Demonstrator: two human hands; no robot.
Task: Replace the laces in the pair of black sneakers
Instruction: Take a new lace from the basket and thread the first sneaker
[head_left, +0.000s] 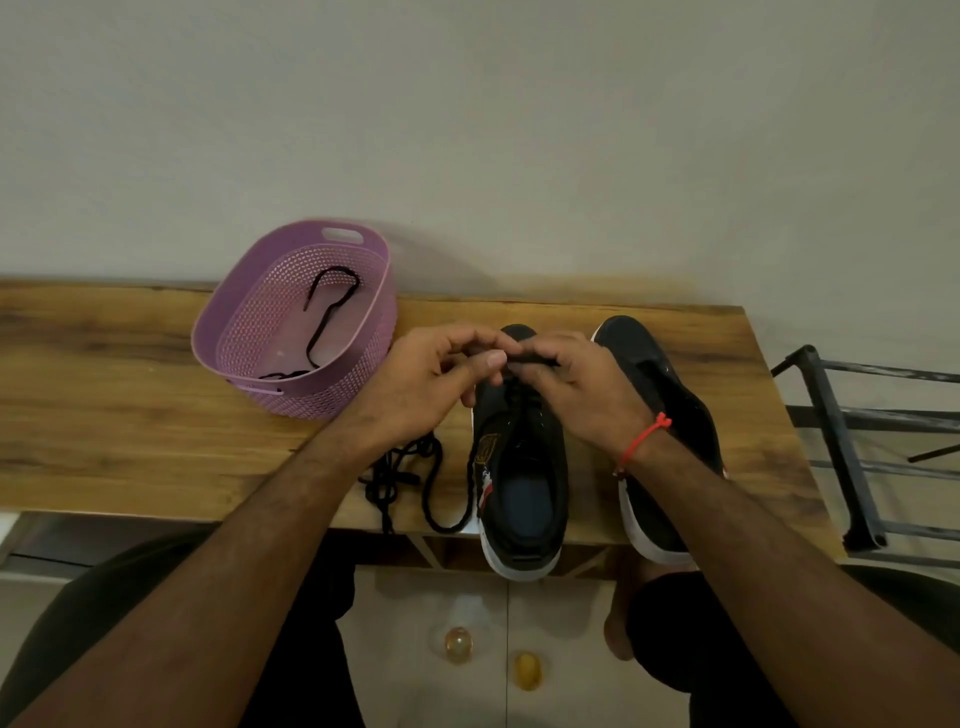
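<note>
Two black sneakers with white soles stand side by side on the wooden table (130, 364), toes pointing away from me. Over the toe end of the left sneaker (522, 467), my left hand (436, 379) and my right hand (576, 384) pinch a black lace (524, 359) between their fingertips. The loose length of that lace (410, 478) lies in a tangle on the table to the left of this shoe and loops back to its side. My right forearm covers part of the right sneaker (660, 410), which shows no lace.
A purple perforated basket (363, 364) stands at the back left of the table with another black lace (327, 312) inside. A black metal rack (852, 457) stands just past the table's right end. A wall rises right behind the table.
</note>
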